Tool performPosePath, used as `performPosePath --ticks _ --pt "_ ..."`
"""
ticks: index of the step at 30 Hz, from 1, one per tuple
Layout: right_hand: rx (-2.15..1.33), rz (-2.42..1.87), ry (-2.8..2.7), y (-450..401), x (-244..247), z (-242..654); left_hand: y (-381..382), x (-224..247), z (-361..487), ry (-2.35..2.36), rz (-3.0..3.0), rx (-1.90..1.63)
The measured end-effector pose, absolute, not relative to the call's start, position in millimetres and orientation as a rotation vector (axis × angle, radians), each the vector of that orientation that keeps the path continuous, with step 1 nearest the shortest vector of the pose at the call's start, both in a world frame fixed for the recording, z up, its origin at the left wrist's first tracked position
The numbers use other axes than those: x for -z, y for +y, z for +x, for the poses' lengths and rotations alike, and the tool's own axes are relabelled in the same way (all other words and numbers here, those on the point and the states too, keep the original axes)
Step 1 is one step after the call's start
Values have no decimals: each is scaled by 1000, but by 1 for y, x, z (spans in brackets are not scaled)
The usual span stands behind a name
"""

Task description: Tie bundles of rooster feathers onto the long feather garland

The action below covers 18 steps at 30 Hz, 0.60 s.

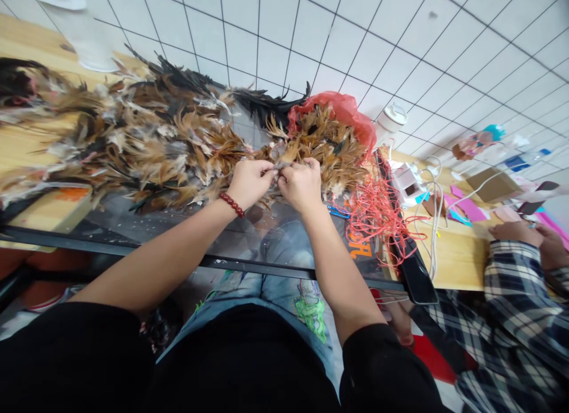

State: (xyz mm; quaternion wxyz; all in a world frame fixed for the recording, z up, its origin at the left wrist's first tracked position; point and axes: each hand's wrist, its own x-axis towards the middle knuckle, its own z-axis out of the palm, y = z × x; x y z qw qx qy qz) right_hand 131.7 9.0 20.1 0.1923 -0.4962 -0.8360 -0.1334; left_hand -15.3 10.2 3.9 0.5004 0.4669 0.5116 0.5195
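Both hands meet over a heap of brown, black and white feathers point(178, 140) on the dark, glossy tabletop. My left hand point(252, 181), with a dark red bead bracelet point(232, 205) at its wrist, pinches small feathers by their greyish, fluffy ends. Close against it, my right hand point(301, 182) is closed with thumb and fingertips on the same feathers. How many they hold is hidden by the fingers. Just behind the right hand, more brown feathers point(340, 149) spill from a red plastic bag point(344, 114).
Tangled red string point(373, 214) lies right of my right forearm, by a blue-handled tool point(338, 212). A black phone point(418, 277) sits at the table's front edge. White cables point(438, 208) and coloured paper point(469, 207) lie farther right, near a co-worker's plaid sleeve point(511, 271).
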Motion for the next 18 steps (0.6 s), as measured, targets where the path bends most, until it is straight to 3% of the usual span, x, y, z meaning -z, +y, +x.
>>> performPosePath --ticks 6,12,15,18 --pt "426 -1400 -2353 6 -23 129 9 -7 -20 1450 1765 -1207" --pt "416 -1340 -2330 2 -26 131 6 -17 -16 1464 1607 -1035" --pt "247 -1337 -2118 8 -25 134 3 -26 -14 1343 1351 -1141" --pt "-153 -1310 -1765 20 -20 138 -1 -36 -16 1134 1090 -1215"
